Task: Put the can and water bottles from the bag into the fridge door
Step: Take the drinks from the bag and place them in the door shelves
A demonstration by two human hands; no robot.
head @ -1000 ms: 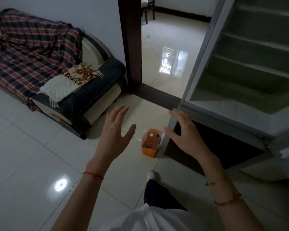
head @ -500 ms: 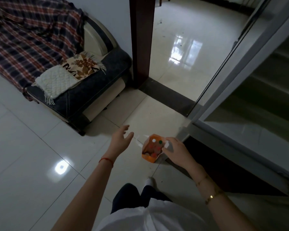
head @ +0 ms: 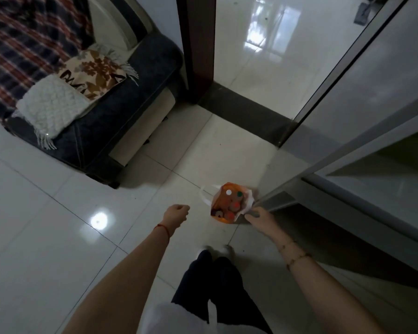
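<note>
Pinching the orange bag [head: 218,201] at its rim are the right hand [head: 260,218] fingers [head: 250,214]; left hand [head: 176,213] fingers curl in, empty.

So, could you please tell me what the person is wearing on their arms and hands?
Forearms are bare: no sleeves, no gloves. Behind the left hand sits a thin red string bracelet; behind the right hand, two thin gold-toned chain bracelets.

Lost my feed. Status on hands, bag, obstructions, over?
Left hand curled, holding nothing. Right hand pinches rim of orange bag; bag on floor, bottle caps showing. Fridge door open beside it; path unobstructed.
</note>
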